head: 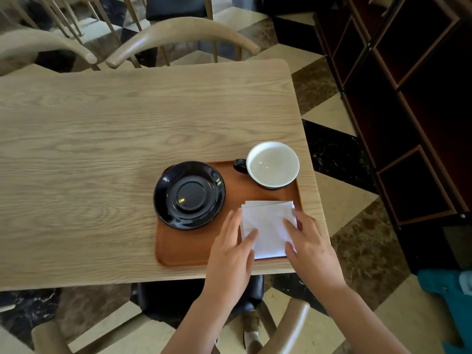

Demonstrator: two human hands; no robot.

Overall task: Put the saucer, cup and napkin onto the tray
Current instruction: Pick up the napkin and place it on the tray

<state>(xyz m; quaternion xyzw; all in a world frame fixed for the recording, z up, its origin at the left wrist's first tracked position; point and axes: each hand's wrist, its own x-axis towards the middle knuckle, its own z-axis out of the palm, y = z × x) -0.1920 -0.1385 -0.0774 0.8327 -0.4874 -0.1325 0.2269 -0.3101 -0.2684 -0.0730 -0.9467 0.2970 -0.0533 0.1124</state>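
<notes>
**Settle the napkin flat on the tray**

Start with your hands, nearest you. Your left hand (231, 247) lies spread over the napkin's (268, 229) left edge, fingers loose and flat, with no grip closed around anything. Your right hand (310, 242) rests the same way on the napkin's right edge, fingers splayed and pressing down, not pinching. The napkin is a folded white stack, and its far corners show layers slightly fanned, so it is not perfectly squared.

The napkin already lies on the tray (184, 251), in the tray's near right part, its near edge close to the tray's near rim. To finish well, press lightly with both palms and nudge the layers together so the stack sits inside the rim. Lift your fingers straight up when you let go; dragging them would likely skew the folds again.

Left of the napkin, the saucer (189, 195) sits on the tray, though its left side appears to overhang the tray's left rim. Beyond the napkin, the cup (272, 164) stands upright at the tray's far right corner, handle pointing left; it looks partly over the far rim. You may want to draw both inward. The tray rests on the bench (102, 139), by its right edge.
</notes>
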